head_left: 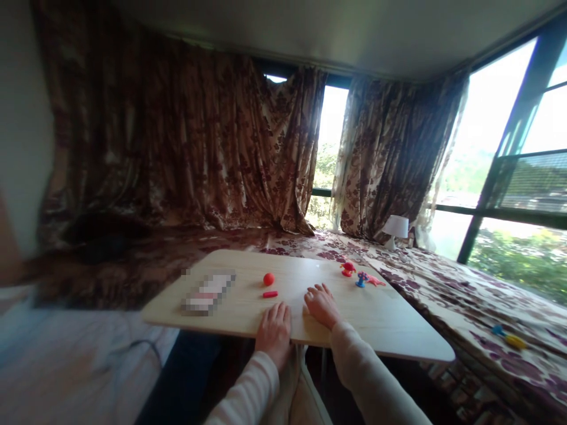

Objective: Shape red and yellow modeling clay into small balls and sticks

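My left hand (273, 330) lies palm down at the front edge of the light wood table (376, 330), its fingers stretched out, with nothing in it. Just beyond its fingertips is a small red stick-like piece (270, 294). A red-orange ball (268, 279) sits behind that piece. To the right, my right hand (322, 305) rests on the tabletop, fingers loosely bent and apart, holding nothing visible. Farther back on the right are a red toy figure (348, 269), a blue toy (361, 279) with a round top, and a pinkish-red toy (376, 281) touching or close beside it.
A flat object (208, 293), blurred out by pixels, lies on the table's left. Behind and to the right spreads a surface covered in floral cloth (443, 280), bearing a white lamp (396, 229), a yellow piece (515, 342) and a blue piece (498, 330). Floral curtains (199, 147) hang behind.
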`<state>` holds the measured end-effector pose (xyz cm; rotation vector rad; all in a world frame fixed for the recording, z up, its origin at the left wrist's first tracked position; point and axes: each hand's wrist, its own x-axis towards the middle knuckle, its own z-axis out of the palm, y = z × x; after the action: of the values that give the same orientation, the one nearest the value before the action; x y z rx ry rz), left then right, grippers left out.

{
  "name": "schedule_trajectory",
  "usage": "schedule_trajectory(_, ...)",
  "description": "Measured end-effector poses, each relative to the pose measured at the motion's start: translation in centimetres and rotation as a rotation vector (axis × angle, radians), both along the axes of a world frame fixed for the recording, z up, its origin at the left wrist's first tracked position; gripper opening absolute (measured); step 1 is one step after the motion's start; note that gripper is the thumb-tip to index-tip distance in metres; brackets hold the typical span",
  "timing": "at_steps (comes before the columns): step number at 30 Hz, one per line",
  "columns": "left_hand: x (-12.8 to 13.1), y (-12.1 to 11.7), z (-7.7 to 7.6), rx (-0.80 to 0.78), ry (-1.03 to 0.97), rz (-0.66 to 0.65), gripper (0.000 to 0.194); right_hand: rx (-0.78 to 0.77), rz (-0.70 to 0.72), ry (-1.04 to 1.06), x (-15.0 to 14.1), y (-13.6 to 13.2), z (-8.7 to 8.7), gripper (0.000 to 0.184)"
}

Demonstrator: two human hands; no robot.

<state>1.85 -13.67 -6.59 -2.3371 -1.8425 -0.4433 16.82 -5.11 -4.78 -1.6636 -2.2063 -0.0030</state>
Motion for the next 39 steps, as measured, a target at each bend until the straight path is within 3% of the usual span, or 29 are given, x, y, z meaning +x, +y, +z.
schedule_trajectory(3,0.1,0.0,-0.1,0.009,-0.026,0.002,0.054,0.03,-0.065,0.1,2.5,-2.0,-0.9,0.039)
schedule_trajectory(6,0.2,0.1,-0.2,0.004,-0.024,0.017,0.051,0.093,0.068,0.111,2.9,-4.7,-1.9,0.037)
schedule_trajectory(9,0.2,0.1,-0.1,0.003,-0.013,0.018,0.05,0.161,0.218,0.104,1.1,-6.0,-2.4,0.031)
schedule_trajectory(12,0.2,0.0,0.0,0.013,-0.015,0.018,0.051,0.151,0.099,0.154,-1.3,-4.7,-2.2,0.021)
schedule_trajectory(15,0.2,-0.1,0.2,0.015,-0.008,0.022,0.051,0.111,-0.045,0.21,-2.6,-1.8,-1.5,0.023)
schedule_trajectory(19,0.3,-0.2,0.0,0.012,-0.024,0.017,0.052,0.01,-0.091,0.244,-1.1,0.6,-0.2,0.028)
schedule_trajectory(22,0.2,-0.2,-0.2,0.026,-0.074,0.008,0.055,-0.014,-0.041,0.231,1.8,0.3,0.4,0.035)
schedule_trajectory(26,0.1,-0.2,-0.2,0.022,-0.101,-0.001,0.059,-0.019,0.124,0.272,4.3,-2.3,-0.1,0.042)
schedule_trajectory(32,0.0,-0.1,-0.1,0.03,-0.051,-0.002,0.06,0.106,0.139,0.079,0.3,-5.1,-1.2,0.033)
schedule_trajectory(34,0.0,-0.1,-0.1,0.037,-0.037,0.005,0.06,0.104,0.108,0.001,-1.3,-4.5,-0.8,0.036)
schedule_trajectory(36,0.0,0.0,-0.1,0.043,-0.02,0.007,0.06,0.097,-0.016,-0.003,-2.1,-3.5,-0.3,0.034)
schedule_trajectory(39,0.1,0.0,-0.1,0.051,-0.007,0.0,0.062,0.05,-0.124,0.049,-1.6,-1.6,0.3,0.031)
